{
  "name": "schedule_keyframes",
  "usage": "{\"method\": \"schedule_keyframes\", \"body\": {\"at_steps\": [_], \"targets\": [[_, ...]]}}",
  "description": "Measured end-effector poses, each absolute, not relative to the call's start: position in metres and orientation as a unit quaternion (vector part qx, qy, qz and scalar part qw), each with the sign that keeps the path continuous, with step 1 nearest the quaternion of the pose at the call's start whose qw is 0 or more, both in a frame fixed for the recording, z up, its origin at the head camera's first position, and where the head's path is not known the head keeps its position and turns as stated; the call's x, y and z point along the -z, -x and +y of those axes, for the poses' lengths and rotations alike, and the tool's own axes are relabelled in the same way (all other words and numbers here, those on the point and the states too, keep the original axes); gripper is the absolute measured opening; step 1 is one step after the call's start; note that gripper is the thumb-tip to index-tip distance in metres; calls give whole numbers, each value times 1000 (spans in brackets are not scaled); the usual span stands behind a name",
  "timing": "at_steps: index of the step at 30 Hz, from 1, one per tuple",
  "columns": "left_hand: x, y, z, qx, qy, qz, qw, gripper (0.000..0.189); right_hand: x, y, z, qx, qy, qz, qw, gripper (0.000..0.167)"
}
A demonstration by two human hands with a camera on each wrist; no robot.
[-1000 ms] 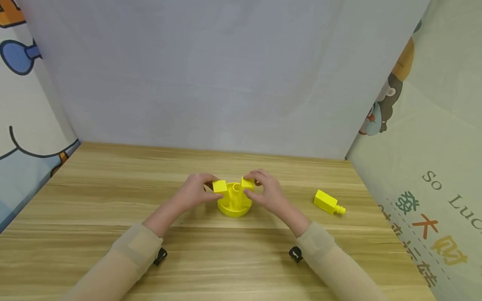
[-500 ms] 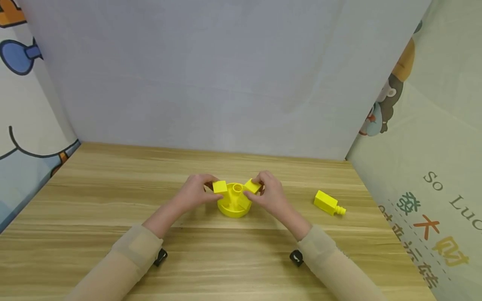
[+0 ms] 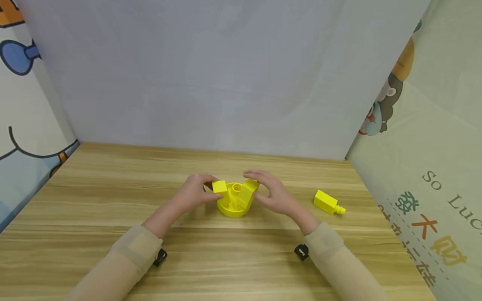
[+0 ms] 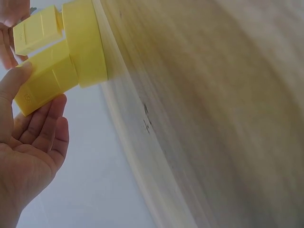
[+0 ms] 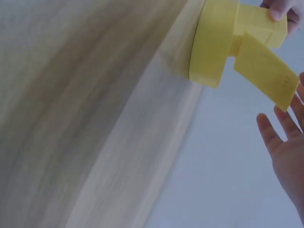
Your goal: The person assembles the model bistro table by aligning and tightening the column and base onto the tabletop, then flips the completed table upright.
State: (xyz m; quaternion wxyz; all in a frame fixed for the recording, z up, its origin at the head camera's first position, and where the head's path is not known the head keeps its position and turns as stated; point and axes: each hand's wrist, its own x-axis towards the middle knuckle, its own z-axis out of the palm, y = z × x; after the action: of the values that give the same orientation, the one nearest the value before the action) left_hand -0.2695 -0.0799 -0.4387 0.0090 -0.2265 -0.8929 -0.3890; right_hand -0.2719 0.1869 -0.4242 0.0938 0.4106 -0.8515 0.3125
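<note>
A round yellow base (image 3: 231, 212) with a raised central tube (image 3: 236, 187) sits on the table. My left hand (image 3: 193, 194) pinches the left yellow block (image 3: 219, 187) between thumb and fingers; it stands in the base. The right yellow block (image 3: 247, 193) also stands in the base, turned and leaning outward in the right wrist view, where its narrow neck (image 5: 234, 46) shows. Around that block, my right hand (image 3: 276, 196) has its fingers spread and extended, close to its upper end. Whether a fingertip touches it, I cannot tell.
Another yellow block (image 3: 326, 202) with a ridged peg lies on its side at the right of the wooden table (image 3: 233, 263). A pale cloth wall (image 3: 226, 83) rises behind the table, and printed cloths hang at both sides.
The right block has turned, its face now angled outward. My right hand has loosened its pinch on it, spread its fingers and shifted slightly right. My left hand has stayed in place.
</note>
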Motion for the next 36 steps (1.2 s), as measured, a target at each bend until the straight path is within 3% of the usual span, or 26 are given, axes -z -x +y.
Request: {"method": "schedule_keyframes", "body": {"at_steps": [9, 36], "targets": [[444, 270, -78, 392, 224, -892, 12, 39, 424, 275, 193, -287, -412, -863, 53, 41], [452, 262, -73, 397, 213, -893, 10, 41, 433, 245, 189, -367, -269, -888, 67, 32]]}}
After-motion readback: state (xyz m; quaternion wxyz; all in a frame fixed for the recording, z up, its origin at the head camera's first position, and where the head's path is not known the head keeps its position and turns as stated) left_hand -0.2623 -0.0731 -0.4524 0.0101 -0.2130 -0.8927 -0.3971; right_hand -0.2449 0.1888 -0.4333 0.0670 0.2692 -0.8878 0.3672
